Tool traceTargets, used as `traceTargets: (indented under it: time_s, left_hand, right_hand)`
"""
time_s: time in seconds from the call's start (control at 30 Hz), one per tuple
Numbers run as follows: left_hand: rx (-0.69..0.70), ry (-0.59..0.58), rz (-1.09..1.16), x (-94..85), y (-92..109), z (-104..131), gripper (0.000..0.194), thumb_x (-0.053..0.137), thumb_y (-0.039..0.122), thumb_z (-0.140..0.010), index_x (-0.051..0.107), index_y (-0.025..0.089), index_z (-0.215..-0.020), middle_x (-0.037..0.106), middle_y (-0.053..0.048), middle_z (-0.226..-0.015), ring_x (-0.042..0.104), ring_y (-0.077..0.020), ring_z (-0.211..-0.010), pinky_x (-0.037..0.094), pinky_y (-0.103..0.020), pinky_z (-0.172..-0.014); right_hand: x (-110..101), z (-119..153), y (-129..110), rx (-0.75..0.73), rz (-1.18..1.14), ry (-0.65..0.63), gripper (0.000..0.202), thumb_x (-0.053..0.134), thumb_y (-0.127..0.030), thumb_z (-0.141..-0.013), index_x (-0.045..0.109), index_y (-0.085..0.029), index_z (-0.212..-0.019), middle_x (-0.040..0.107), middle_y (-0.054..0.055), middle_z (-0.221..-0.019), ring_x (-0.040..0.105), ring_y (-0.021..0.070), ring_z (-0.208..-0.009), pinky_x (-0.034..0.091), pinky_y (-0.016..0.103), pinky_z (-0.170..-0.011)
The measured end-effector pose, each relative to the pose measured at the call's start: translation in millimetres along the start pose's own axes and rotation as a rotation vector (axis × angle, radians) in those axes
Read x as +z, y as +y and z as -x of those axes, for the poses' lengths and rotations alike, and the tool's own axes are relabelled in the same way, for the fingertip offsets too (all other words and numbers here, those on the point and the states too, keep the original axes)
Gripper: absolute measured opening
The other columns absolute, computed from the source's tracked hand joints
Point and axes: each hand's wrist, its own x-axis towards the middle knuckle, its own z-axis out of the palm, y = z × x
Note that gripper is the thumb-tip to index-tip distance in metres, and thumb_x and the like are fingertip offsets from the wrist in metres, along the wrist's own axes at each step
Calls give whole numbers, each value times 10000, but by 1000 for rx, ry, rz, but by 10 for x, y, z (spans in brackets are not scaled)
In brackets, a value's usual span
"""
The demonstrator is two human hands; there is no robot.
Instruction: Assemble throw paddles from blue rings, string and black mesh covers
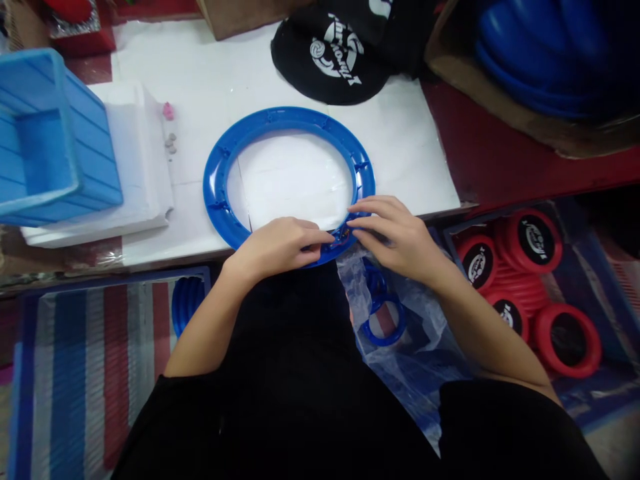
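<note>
A blue plastic ring (217, 193) lies open side up at the front edge of the white-covered table, its hollow channel crossed by small ribs. At its near right part, a small dark part with thin coloured wires (342, 233) sits in the channel. My left hand (280, 245) is closed at the ring's near rim, index finger touching by the wired part. From the right, my right hand (393, 233) has its bent fingertips and thumb closed around the same spot. The fingers partly hide what they grip.
A light blue plastic basket (90, 133) stands on a white foam block (143, 160) at left. Black printed discs (330, 60) lie behind the ring. A box of blue rings (540, 60) is at right. Below are a crate of red rings (567, 340) and a clear bag with blue rings (385, 320).
</note>
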Motion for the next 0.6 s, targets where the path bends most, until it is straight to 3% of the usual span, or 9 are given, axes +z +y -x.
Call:
traceTargets:
  time_s: [0.37, 0.6]
  left_hand:
    - [-20, -2, 23, -15, 21, -10, 340, 567, 158, -978, 773, 237, -1237, 824, -64, -1135, 768, -202, -975, 553, -316, -875]
    - [-131, 39, 66, -11, 59, 0, 324, 565, 177, -948, 633, 217, -1262, 788, -40, -980, 714, -173, -814, 495, -281, -748]
  right_hand:
    - [120, -90, -147, 46, -6, -68, 235, 591, -135, -1011, 752, -240, -1147, 761, 137, -1260, 668, 339, -1249, 557, 604, -1067]
    - [200, -64, -249, 45, 84, -26, 179, 590, -137, -1024, 723, -201, -1125, 771, 151, -1243, 662, 348, -1242, 545, 592, -1079]
